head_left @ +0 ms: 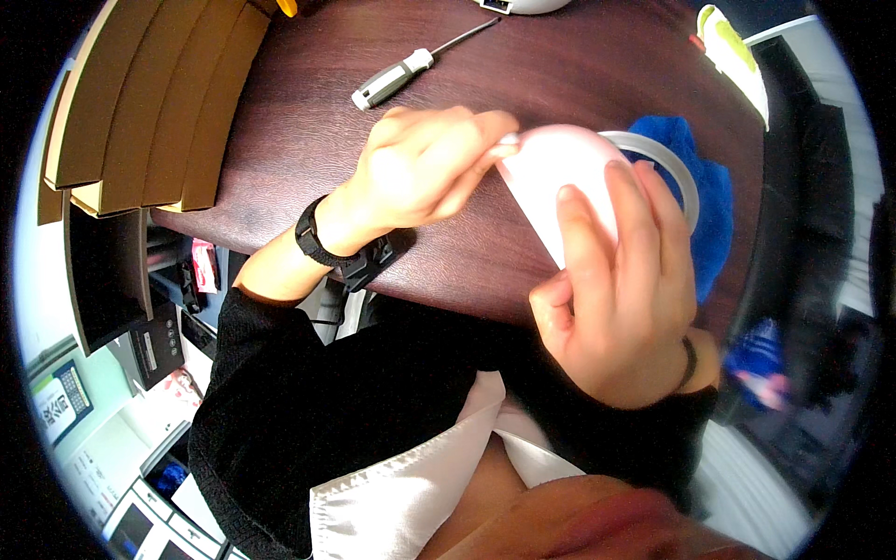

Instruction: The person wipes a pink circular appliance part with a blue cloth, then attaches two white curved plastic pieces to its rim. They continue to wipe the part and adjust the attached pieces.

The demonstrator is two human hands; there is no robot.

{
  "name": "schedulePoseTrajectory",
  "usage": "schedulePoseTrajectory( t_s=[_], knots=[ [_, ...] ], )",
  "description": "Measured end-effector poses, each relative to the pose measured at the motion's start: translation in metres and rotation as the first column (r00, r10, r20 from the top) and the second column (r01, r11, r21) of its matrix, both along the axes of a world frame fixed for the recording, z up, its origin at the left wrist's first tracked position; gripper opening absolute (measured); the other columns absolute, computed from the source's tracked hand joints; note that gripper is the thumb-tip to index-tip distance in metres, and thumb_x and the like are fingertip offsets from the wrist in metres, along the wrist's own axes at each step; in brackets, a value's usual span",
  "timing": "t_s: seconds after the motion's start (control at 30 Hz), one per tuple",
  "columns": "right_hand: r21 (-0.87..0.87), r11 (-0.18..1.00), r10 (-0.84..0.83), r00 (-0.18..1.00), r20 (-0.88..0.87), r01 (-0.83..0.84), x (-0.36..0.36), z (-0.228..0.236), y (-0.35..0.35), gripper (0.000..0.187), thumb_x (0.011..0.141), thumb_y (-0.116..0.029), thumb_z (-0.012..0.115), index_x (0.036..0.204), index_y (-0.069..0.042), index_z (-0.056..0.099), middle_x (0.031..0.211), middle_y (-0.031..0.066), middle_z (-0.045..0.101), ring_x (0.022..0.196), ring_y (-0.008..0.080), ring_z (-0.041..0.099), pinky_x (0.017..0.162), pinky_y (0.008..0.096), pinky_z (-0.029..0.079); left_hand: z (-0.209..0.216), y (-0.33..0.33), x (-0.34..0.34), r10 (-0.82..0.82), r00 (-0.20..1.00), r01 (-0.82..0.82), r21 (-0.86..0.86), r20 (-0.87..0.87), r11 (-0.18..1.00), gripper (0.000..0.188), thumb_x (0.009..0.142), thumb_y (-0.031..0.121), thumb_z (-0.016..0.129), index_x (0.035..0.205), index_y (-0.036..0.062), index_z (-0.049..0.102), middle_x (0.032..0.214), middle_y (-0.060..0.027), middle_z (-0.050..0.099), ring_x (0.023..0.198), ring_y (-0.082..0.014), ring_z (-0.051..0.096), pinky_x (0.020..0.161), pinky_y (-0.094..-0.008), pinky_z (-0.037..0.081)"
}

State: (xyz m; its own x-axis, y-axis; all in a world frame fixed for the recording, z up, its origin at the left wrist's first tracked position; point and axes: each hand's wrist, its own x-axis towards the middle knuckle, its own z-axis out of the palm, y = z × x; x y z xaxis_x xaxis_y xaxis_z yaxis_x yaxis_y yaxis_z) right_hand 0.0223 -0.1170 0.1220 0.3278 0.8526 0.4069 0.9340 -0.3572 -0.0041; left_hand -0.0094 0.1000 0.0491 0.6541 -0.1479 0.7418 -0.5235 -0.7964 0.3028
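A pale pink-white object with a curved edge and a flat face (551,168) is held up over the dark wood-grain table. My right hand (625,280) is closed on it, with its fingers spread across the face. At its upper left edge, my left hand (429,168) pinches a small white piece (507,144); whether that piece is joined to the object I cannot tell. Just behind my right hand's fingers, a white ring-shaped rim (686,182) shows against a blue cloth (714,219). The object's far side is hidden.
A screwdriver with a grey and white handle (397,79) lies beyond my left hand. Brown cardboard boxes (154,103) stand at the left table edge. A white device (532,5) is cut off at the top. A white and green packet (733,56) is at far right.
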Motion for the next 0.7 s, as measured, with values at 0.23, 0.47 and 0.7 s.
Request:
schedulePoseTrajectory(
  t_s=[0.23, 0.47, 0.7],
  knots=[
    [0.015, 1.000, -0.015, 1.000, 0.012, 0.015, -0.0026, -0.0036, 0.0005, 0.053, 0.063, -0.001, 0.060, 0.115, 0.006, 0.059, 0.118, 0.0300, 0.054, 0.107, 0.0473, 0.056, 0.090, 0.0492, 0.050, -0.0026, -0.0029, 0.0034, -0.023, 0.999, 0.026, -0.065, 0.049, 0.998, 0.017, 0.081, 0.003, 0.070, 0.096, -0.0006, 0.063, 0.074, -0.0099, 0.066, 0.056, -0.0205, 0.064, 0.048, -0.0300, 0.049],
    [0.042, 0.998, -0.048, 0.998, 0.044, 0.046, -0.0050, -0.0073, 0.0030, 0.052, 0.063, -0.001, 0.060, 0.114, 0.005, 0.060, 0.118, 0.0293, 0.055, 0.107, 0.0468, 0.056, 0.091, 0.0486, 0.050, -0.0023, -0.0050, 0.0014, 0.016, 1.000, -0.015, -0.084, 0.016, 0.996, 0.013, 0.082, 0.004, 0.070, 0.093, 0.0005, 0.064, 0.076, -0.0097, 0.067, 0.056, -0.0199, 0.065, 0.049, -0.0289, 0.050],
    [0.031, 0.999, -0.018, 0.999, 0.043, 0.016, -0.0008, -0.0059, 0.0010, 0.052, 0.064, -0.001, 0.060, 0.115, 0.006, 0.059, 0.117, 0.0295, 0.055, 0.106, 0.0470, 0.057, 0.090, 0.0486, 0.050, -0.0002, -0.0061, 0.0013, 0.031, 1.000, -0.031, -0.088, 0.003, 0.996, 0.011, 0.082, 0.004, 0.069, 0.092, 0.0012, 0.064, 0.077, -0.0094, 0.068, 0.058, -0.0197, 0.066, 0.049, -0.0286, 0.050]
  ],
)
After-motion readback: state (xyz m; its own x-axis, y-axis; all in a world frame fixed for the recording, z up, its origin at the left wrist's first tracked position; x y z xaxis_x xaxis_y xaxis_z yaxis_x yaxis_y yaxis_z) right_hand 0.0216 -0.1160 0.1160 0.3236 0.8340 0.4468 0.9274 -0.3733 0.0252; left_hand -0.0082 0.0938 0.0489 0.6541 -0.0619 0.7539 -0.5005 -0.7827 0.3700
